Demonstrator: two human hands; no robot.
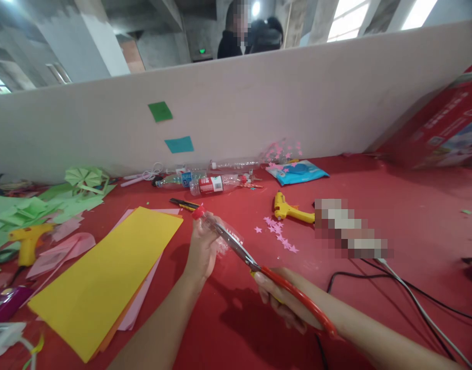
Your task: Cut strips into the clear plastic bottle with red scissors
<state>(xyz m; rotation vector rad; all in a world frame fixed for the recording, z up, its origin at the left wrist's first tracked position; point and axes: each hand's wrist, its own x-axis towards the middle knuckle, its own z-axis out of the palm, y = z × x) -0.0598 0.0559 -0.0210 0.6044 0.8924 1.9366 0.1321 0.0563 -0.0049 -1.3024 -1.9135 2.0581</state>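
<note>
My left hand [203, 247] is wrapped round a piece of clear plastic bottle [230, 234] with a red cap, held above the red table. In my right hand [284, 298] is a pair of scissors [297, 293] with red and yellow handles. The scissor blades point up and left, across the bottle piece; whether they cut into it I cannot tell. Right of the bottle piece lie small pink paper stars [279, 229]. A yellow and black utility knife [185, 204] rests just behind my left hand.
Yellow paper [108, 277] tops a stack at the left, near a yellow glue gun [27, 241] and green paper. Plastic bottles [214, 185] and a blue packet [300, 173] lie by the white partition [236, 103]. Another glue gun [293, 211] and cables [378, 276] are at the right.
</note>
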